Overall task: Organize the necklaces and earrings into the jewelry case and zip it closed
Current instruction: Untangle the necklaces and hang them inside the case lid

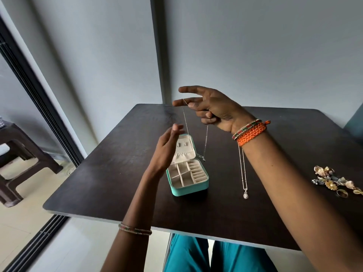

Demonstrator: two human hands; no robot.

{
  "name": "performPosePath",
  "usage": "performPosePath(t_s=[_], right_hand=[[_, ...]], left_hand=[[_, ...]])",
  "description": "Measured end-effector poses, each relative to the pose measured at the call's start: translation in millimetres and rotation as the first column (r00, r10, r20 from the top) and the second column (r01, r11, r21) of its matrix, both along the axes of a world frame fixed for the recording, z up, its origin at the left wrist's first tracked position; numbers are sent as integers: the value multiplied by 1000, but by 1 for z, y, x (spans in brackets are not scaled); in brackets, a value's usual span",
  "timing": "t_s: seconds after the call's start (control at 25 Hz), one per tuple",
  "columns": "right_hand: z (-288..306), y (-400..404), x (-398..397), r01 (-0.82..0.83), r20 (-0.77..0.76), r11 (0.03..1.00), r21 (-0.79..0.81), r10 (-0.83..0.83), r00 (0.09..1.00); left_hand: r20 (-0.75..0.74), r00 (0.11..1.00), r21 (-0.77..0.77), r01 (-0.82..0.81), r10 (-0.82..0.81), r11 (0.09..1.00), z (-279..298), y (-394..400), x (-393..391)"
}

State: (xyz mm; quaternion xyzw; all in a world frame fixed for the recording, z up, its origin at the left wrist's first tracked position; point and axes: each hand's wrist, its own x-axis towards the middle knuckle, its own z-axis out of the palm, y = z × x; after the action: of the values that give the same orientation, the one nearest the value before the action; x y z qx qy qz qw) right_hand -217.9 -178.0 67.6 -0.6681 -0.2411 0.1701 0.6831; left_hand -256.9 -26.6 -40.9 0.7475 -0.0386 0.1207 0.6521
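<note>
- Far left of the open teal zip-up jewelry case (186,169), off the bench: dark brown plastic stool (23,154) on a pale tiled floor, beside a black sliding-door frame (29,79).
- Just left of the case and raised above its lid: left hand (167,148), fingers straight and relaxed, close together, holding nothing; thin beaded bangle (135,230) on that forearm.
- On the dark brown square wooden bench (110,173), near its middle: the case itself, lid tipped back, cream lining, divided compartments and ring rolls showing in the base.
- Above the case: thin silver chain necklace (185,122) dangling in a loop, pinched between thumb and fingers of the right hand (212,107); lower end with clasp hanging just right of the case lid, forefinger stretched out, other fingers curled.
- Right of the case, on the right wrist: orange woven band and beaded bangle (249,131).
- Right of the case, partly behind the right forearm: second silver chain with a round sparkly pendant (245,195); cannot tell whether lying on the bench or hanging.
- Far right of the case, at the bench's edge: heap of gold-toned flower and leaf earrings (334,180).
</note>
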Motion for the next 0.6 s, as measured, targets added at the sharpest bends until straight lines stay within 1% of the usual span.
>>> performPosePath(t_s=[0.04,0.08,0.16,0.24,0.36,0.44,0.52,0.6], right_hand=[[3,-2,-3,1,7,1000,20,-1,1000],[5,-5,-6,13,14,999,41,-14,1000],[7,-16,-11,59,16,995,78,-61,998],[8,-30,-15,99,-3,989,109,-99,995],[8,-50,-20,145,7,982,120,-146,989],[7,-62,-24,167,49,984,63,-171,984],[5,-68,-30,157,83,984,-82,-151,985],[-1,-65,-37,152,139,951,-268,-118,983]], left_hand=[[-7,993,-92,115,-117,989,5,-5,0],[15,985,-160,173,-172,972,9,-8,0],[60,975,-295,222,-213,929,15,-12,2],[63,971,-354,236,-229,905,24,-11,1],[68,974,-304,226,-216,925,47,-4,-3],[92,969,-243,246,-230,938,66,-4,-8],[123,959,-126,270,-255,955,86,-6,-13],[139,948,49,281,-285,958,104,-12,-17]])
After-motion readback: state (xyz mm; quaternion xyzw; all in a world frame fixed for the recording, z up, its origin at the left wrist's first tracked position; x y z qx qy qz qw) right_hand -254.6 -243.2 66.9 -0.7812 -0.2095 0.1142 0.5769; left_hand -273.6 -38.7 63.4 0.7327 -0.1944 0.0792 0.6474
